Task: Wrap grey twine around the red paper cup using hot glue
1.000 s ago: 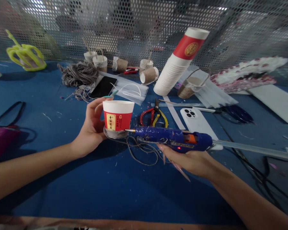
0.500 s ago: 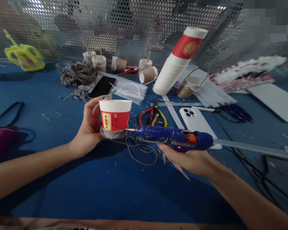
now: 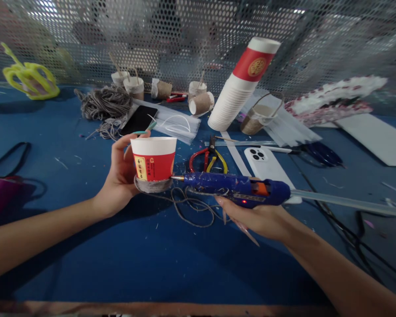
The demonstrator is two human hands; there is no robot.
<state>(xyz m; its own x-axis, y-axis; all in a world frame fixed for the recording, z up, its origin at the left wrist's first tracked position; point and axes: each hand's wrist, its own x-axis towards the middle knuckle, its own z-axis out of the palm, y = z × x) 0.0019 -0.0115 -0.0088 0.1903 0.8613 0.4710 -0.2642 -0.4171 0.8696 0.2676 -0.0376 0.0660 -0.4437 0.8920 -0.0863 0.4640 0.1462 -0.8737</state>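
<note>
My left hand (image 3: 117, 182) is closed around the left side of a red and white paper cup (image 3: 158, 165), held slightly tilted above the table. Grey cord (image 3: 153, 186) is wound around the cup's base, and its loose length (image 3: 198, 220) curls on the blue table below. In my right hand (image 3: 251, 215) is a blue hot glue gun (image 3: 224, 185) with a small red light on and a long clear glue stick out of its back. The nozzle points left and meets the cup's lower right side, just above the cord. My right fingers are partly hidden under the gun.
Red-and-yellow-handled pliers (image 3: 209, 158) and a white phone (image 3: 270, 169) lie behind the gun. Farther back are a leaning stack of paper cups (image 3: 232, 97), a grey cord bundle (image 3: 104, 103), a black phone (image 3: 140, 119) and several cord-wrapped cups. Perforated metal (image 3: 185, 39) borders the back.
The cup has turned slightly in my left hand, its printed label shifting left, and tilts a little more. The glue gun's nozzle stays against it. The whole view has shifted slightly.
</note>
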